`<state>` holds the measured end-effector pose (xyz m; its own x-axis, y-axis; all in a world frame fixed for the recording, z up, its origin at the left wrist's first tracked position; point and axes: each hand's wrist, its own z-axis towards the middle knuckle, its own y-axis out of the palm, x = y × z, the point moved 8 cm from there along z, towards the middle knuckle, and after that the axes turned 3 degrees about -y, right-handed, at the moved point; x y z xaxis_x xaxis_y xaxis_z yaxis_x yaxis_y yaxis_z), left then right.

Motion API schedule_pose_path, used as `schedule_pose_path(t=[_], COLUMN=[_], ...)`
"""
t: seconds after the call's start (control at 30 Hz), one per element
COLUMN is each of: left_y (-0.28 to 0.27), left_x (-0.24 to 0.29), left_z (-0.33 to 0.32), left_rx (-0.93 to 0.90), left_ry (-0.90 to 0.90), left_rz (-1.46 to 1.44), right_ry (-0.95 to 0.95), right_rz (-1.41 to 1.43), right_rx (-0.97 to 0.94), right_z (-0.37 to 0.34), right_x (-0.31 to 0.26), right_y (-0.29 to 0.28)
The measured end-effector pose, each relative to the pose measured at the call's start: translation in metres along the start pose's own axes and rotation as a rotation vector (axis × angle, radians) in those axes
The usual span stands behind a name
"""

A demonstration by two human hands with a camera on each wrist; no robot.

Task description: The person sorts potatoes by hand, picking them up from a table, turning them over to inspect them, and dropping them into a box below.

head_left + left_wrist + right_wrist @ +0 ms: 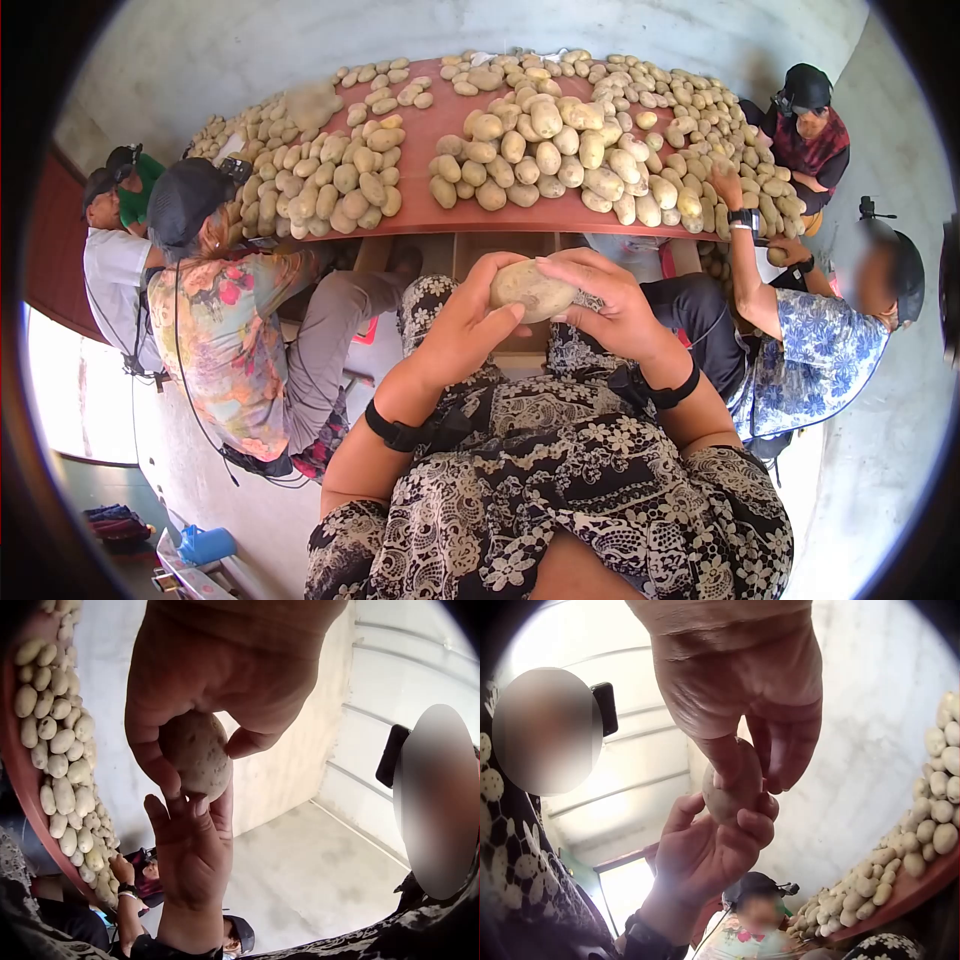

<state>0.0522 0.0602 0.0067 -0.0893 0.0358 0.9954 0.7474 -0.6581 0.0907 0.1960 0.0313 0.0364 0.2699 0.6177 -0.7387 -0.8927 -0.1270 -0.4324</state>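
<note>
In the head view, I have one potato [532, 292] held in the air just short of the red table [420, 190], the left hand [470, 318] pinching one end and the right hand [612, 300] the other; a slip could send it toward the patterned dress [480, 430]. In the left wrist view, thumb and fingertips straddle the potato clear of the palm, so a careless twist might spin it loose. In the right wrist view, I see the thumb pressing one flank; should the left let go early, that slim contact could let it tip.
</note>
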Motion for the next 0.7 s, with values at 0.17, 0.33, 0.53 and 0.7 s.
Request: schedule_pose_path(t=[0.17, 0.33, 0.53, 0.7], left_y=[-0.007, -0.016, -0.018, -0.021], left_x=[-0.011, -0.020, -0.012, -0.017], left_z=[-0.001, 0.000, 0.009, 0.010], left_rx=[0.081, 0.066, 0.106, 0.111], left_ry=[-0.006, 0.067, 0.076, 0.052], left_rz=[-0.040, 0.188, 0.205, 0.185], right_ry=[-0.022, -0.024, -0.013, 0.007], right_rz=[-0.113, -0.153, -0.212, -0.180], right_rx=[-0.006, 0.014, 0.015, 0.014], right_z=[0.002, 0.002, 0.003, 0.002], right_x=[-0.006, -0.001, 0.012, 0.020], right_y=[0.005, 0.010, 0.008, 0.013])
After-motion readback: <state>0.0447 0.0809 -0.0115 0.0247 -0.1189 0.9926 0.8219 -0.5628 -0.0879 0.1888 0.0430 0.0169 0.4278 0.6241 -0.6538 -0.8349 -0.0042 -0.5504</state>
